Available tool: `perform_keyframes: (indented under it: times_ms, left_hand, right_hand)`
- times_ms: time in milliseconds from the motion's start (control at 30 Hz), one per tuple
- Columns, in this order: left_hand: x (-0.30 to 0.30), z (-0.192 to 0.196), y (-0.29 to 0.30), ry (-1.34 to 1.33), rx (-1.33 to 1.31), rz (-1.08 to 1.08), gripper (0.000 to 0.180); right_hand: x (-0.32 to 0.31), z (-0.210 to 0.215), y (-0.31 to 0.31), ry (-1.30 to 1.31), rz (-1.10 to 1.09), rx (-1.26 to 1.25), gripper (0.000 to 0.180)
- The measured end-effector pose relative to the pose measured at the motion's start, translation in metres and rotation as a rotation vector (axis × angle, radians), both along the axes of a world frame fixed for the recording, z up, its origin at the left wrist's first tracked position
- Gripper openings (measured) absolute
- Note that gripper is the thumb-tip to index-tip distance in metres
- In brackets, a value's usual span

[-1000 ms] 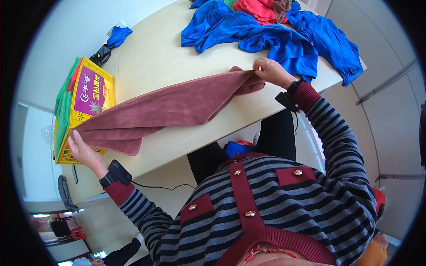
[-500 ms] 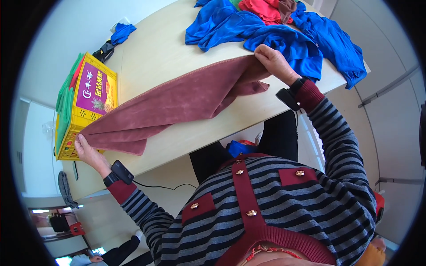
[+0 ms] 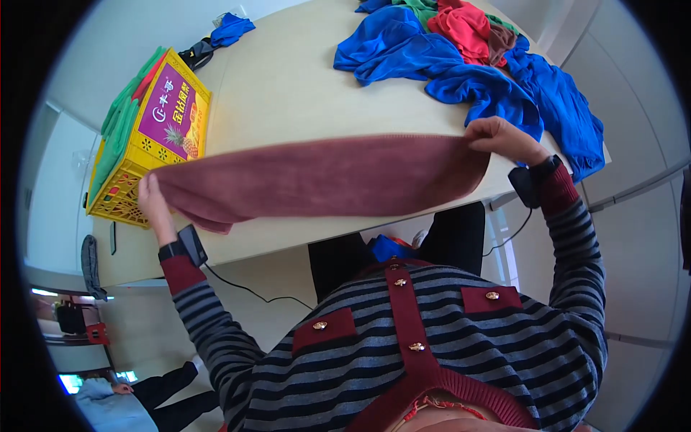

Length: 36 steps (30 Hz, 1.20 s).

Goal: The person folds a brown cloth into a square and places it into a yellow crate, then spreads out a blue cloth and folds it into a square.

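A brownish-maroon towel [image 3: 324,176] is stretched out lengthwise between my two hands, above the pale table. Its left corner is pinched by my left hand [image 3: 154,205], right beside the yellow crate [image 3: 129,191]. At the other end, my right hand [image 3: 504,140] grips the right corner, close to the pile of blue cloths [image 3: 497,93]. A stitched edge runs nearly straight between the hands along the far side. The lower edge hangs loose, with a fold drooping near the left end.
Folded green cloths [image 3: 119,137] and a red one fill the crate at the table's [image 3: 273,86] left. Red cloth [image 3: 461,29] lies among the blue pile at the far right. A small blue cloth [image 3: 232,29] lies at the far left. Someone sits [image 3: 122,403] at lower left.
The towel has been pulled straighter and more level; its right-end folds have opened out. My right hand has moved right and nearer, my left hand slightly farther away. The view has also shifted.
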<state>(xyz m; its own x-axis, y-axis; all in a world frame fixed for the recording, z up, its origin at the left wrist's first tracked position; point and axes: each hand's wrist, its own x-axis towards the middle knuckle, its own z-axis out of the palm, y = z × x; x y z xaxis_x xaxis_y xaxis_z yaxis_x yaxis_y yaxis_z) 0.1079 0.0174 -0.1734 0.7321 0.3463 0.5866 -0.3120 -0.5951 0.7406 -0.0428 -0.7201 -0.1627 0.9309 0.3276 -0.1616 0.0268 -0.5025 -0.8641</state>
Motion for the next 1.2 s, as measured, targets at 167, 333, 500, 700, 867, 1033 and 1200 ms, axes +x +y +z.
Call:
perform_keyframes:
  times_ms: [167, 333, 500, 700, 867, 1033, 1200]
  left_hand:
    - [0.058, 0.042, -0.049, 0.013, 0.230, -0.037, 0.029]
    - [0.075, 0.119, -0.053, -0.125, -0.150, -0.205, 0.024]
    - [0.038, 0.128, -0.055, -0.057, -0.361, -0.350, 0.022]
    - [-0.017, 0.017, -0.023, 0.188, -0.521, -0.557, 0.021]
    - [-0.062, -0.100, 0.010, 0.434, -0.619, -0.626, 0.019]
    - [-0.092, -0.149, 0.032, 0.569, -0.594, -0.608, 0.017]
    - [-0.097, -0.135, 0.020, 0.546, -0.564, -0.634, 0.014]
  right_hand:
    - [0.049, 0.012, -0.046, -0.566, -0.207, -0.335, 0.008]
    - [0.058, 0.100, -0.057, -0.758, -0.484, -0.228, 0.013]
    - [0.024, 0.121, -0.046, -0.673, -0.552, 0.118, 0.017]
    - [-0.003, 0.026, -0.026, -0.417, -0.490, 0.303, 0.017]
    - [-0.027, -0.062, -0.020, -0.164, -0.318, 0.241, 0.013]
    - [-0.046, -0.100, 0.000, -0.020, -0.215, 0.156, 0.013]
    - [-0.049, -0.097, 0.005, -0.107, -0.248, 0.124, 0.013]
